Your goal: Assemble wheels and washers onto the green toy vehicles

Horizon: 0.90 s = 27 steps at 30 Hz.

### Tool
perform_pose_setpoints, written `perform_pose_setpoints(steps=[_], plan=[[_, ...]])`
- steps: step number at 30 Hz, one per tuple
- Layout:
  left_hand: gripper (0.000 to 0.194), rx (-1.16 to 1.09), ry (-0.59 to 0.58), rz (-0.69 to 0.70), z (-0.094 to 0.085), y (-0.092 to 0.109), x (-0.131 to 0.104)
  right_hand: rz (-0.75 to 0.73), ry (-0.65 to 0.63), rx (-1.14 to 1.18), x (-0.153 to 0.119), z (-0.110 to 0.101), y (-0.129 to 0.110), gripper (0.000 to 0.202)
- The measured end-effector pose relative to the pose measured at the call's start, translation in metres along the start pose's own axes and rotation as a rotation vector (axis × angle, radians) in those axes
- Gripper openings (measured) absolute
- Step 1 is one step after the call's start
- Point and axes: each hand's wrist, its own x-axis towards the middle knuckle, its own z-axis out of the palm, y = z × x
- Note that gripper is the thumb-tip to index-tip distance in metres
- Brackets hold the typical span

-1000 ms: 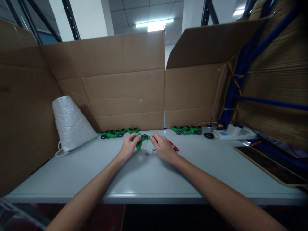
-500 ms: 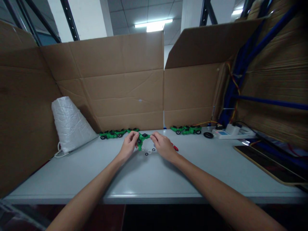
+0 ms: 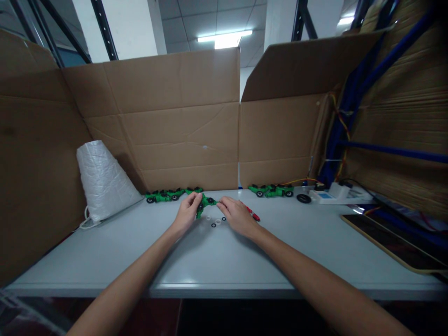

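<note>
My left hand point(image 3: 188, 211) is closed around one side of a green toy car piece point(image 3: 205, 201) with black wheels, held just above the table. My right hand point(image 3: 236, 214) pinches the thin right end of the same piece between its fingertips. Below lie small loose rings: a black ring point(image 3: 213, 225), a white ring point(image 3: 218, 222) and another black ring point(image 3: 224, 219). A red pen-like tool point(image 3: 254, 214) lies beside my right hand, partly hidden by it.
Green toy cars point(image 3: 163, 196) stand along the back left, and more green cars point(image 3: 271, 190) at the back right. A white padded bag point(image 3: 105, 184) rests at the left. To the right are a black ring-shaped item point(image 3: 303, 199), a power strip point(image 3: 341, 194) and a dark flat panel point(image 3: 395, 240). Cardboard walls point(image 3: 182, 135) surround the table.
The green toy piece has turned a little between my hands, its lower part swinging left. My right hand has shifted slightly left, showing more of the red tool.
</note>
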Motion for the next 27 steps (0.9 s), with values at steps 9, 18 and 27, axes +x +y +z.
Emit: perform_pose_setpoints(steps=[9, 18, 27], plan=[[0.046, -0.051, -0.093, -0.114, 0.006, 0.007, -0.007, -0.021, -0.015, -0.026, 0.001, 0.001, 0.001, 0.025], [0.052, -0.124, -0.006, -0.101, 0.009, 0.013, -0.007, -0.035, -0.019, 0.013, 0.0, 0.0, -0.003, 0.025], [0.044, -0.085, -0.032, -0.044, 0.005, 0.008, -0.005, -0.047, -0.019, 0.036, -0.001, 0.002, -0.002, 0.025]])
